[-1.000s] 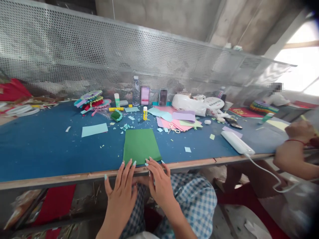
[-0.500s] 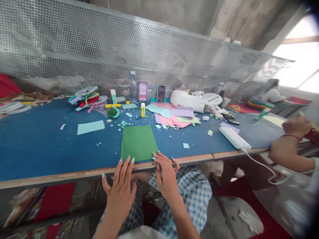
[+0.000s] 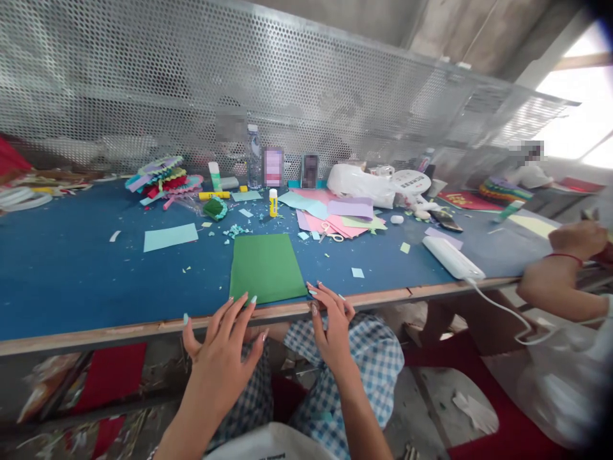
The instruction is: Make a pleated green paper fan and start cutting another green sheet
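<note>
A green sheet of paper [image 3: 265, 266] lies flat on the blue tabletop [image 3: 76, 275], its near edge at the table's wooden front rim. My left hand [image 3: 225, 338] is spread with fingers apart, fingertips at the sheet's near left corner. My right hand [image 3: 330, 316] has its fingers loosely apart and rests with its fingertips at the sheet's near right corner. Neither hand holds anything.
Pink, purple and light-blue paper sheets [image 3: 335, 220] with scissors [image 3: 330, 235] lie behind the green sheet. A glue bottle [image 3: 272, 202], folded paper fans [image 3: 160, 182], a water bottle [image 3: 254, 156] and scraps sit farther back. A white device with a cable [image 3: 453, 259] and another person's arm [image 3: 558, 281] are at right.
My right hand has slid right from the middle of the sheet's near edge to its right corner. My left hand has drawn back a little and spread wider. The view shifted slightly.
</note>
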### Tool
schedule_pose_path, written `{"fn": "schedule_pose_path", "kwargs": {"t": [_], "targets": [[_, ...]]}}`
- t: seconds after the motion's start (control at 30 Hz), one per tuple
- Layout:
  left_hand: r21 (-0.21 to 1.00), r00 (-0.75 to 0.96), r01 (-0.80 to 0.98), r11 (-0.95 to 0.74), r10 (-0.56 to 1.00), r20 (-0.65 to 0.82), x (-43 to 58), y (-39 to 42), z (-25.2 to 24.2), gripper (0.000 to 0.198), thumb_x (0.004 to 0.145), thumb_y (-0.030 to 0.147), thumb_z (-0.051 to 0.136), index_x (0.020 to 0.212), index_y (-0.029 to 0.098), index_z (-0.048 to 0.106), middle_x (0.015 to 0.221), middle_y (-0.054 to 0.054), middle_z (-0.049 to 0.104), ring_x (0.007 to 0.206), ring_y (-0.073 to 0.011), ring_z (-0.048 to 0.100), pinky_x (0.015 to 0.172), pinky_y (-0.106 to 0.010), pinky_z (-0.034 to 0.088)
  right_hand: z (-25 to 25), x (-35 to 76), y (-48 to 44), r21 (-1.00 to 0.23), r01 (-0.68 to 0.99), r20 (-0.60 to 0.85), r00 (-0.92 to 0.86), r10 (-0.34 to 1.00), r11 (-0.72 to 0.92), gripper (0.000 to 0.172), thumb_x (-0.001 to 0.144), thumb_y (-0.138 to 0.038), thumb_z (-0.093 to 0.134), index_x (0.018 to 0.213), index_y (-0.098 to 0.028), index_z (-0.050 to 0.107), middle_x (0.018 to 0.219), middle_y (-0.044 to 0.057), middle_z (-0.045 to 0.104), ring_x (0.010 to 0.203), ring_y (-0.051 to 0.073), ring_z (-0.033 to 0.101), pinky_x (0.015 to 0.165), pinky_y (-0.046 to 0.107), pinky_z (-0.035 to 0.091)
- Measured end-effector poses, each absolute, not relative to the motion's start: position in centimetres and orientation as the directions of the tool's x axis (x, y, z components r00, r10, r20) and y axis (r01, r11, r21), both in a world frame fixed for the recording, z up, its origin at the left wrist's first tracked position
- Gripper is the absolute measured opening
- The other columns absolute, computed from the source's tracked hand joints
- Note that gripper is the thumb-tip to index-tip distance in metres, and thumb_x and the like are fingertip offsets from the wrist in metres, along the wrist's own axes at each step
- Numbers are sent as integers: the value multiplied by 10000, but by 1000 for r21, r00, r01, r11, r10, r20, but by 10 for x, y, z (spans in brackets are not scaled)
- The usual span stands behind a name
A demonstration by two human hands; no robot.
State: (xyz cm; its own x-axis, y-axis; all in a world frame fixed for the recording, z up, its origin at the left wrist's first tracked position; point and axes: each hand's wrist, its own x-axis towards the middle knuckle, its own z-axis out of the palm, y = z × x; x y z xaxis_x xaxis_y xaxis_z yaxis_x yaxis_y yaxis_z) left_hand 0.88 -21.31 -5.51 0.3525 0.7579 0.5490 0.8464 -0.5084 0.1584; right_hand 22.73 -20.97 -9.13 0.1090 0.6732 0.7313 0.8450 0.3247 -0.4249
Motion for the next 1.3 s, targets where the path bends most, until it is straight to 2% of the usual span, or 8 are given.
{"fn": "schedule_pose_path", "kwargs": {"t": [0.07,0.23,0.37,0.57,0.77,1.0,1.2,1.3], "targets": [[109,393,842,-529,739,547,2,-206,-46,392,886,411,473,1217,226,572,1270,-98,577,1160,-281,520,1102,-580,-16,-95,227,-209,-418,845,742,105,662,334,260,895,-153,403,1123,-228,504,1173,53,644,1191,187,515,959,376,233],[56,522,756,-652,652,550,-7,-184,-33,219,897,311,497,1024,214,647,1168,-46,636,1202,-233,486,1084,-460,246,-110,226,-202,-375,842,829,116,548,388,291,874,-139,408,1152,-207,463,1121,65,668,1178,193,532,997,427,227],[58,581,685,-726,594,556,-10,-174,-27,138,892,262,516,908,219,646,1041,-9,677,1134,-212,522,1008,-419,336,-121,226,-196,-374,829,863,146,484,416,304,860,-123,412,1150,-210,437,1056,54,693,1150,196,559,1010,458,231],[96,491,733,-673,621,611,-15,-183,-10,171,907,257,485,864,211,645,884,-8,688,899,-172,592,965,-389,364,-123,225,-195,-406,813,861,188,472,416,274,869,-144,400,1125,-218,465,1012,44,704,1114,208,587,1001,464,252],[58,557,736,-674,653,513,-13,-179,-20,278,903,357,484,1089,217,636,1081,-67,645,1001,-219,556,891,-383,421,-119,222,-196,-422,799,868,219,445,429,241,872,-141,405,1091,-210,481,993,48,706,1096,210,596,985,453,268],[48,616,679,-732,604,505,-17,-169,-29,241,885,323,531,1061,212,653,1037,-66,634,998,-217,552,855,-379,439,-119,221,-197,-427,805,863,228,450,412,224,884,-144,404,1075,-215,496,998,42,703,1103,203,590,989,453,270],[-25,661,635,-772,526,535,-15,-173,-28,224,899,193,490,1042,221,660,1047,-52,668,1047,-206,556,898,-376,420,-117,221,-197,-426,800,864,221,452,422,204,887,-152,401,1058,-225,484,1005,32,703,1113,200,588,982,443,287],[131,612,610,-781,571,547,-18,-187,-12,211,906,241,480,974,234,679,945,-40,697,964,-193,581,847,-353,441,-116,222,-198,-434,792,858,218,466,429,218,885,-153,401,1072,-229,483,1007,29,706,1110,198,589,979,443,290]]}}
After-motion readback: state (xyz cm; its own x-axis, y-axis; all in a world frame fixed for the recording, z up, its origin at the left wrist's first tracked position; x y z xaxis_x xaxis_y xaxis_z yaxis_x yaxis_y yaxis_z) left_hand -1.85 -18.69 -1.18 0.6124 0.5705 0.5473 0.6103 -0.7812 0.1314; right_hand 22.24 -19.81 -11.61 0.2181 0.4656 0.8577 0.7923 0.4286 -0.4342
